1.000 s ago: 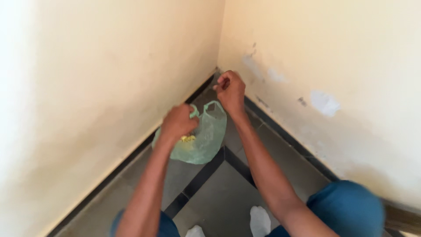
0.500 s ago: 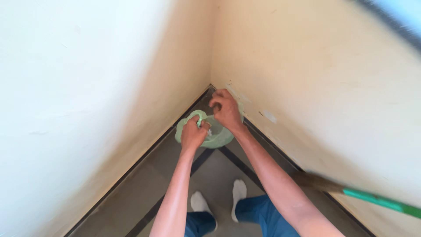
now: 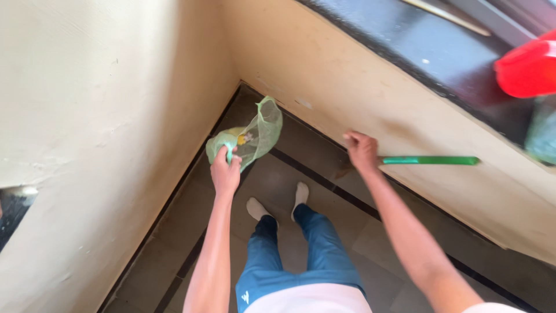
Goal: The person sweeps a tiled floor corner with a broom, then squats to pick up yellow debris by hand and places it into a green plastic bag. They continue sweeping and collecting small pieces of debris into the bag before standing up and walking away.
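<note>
My left hand grips one edge of a thin, see-through green plastic bag and holds it up above the floor in the room's corner. Small bits, one of them yellow, lie inside the bag. My right hand is out to the right, closed around a green stick handle that lies level against the cream wall. My legs in blue trousers and my white socks show below.
Two cream walls meet in a corner ahead. A dark ledge runs along the right wall's top, with a red object on it. Grey floor tiles have dark border strips.
My right hand let go of the bag and moved right onto the green handle. My left hand alone now holds the bag. The view rose and swung right, revealing the ledge.
</note>
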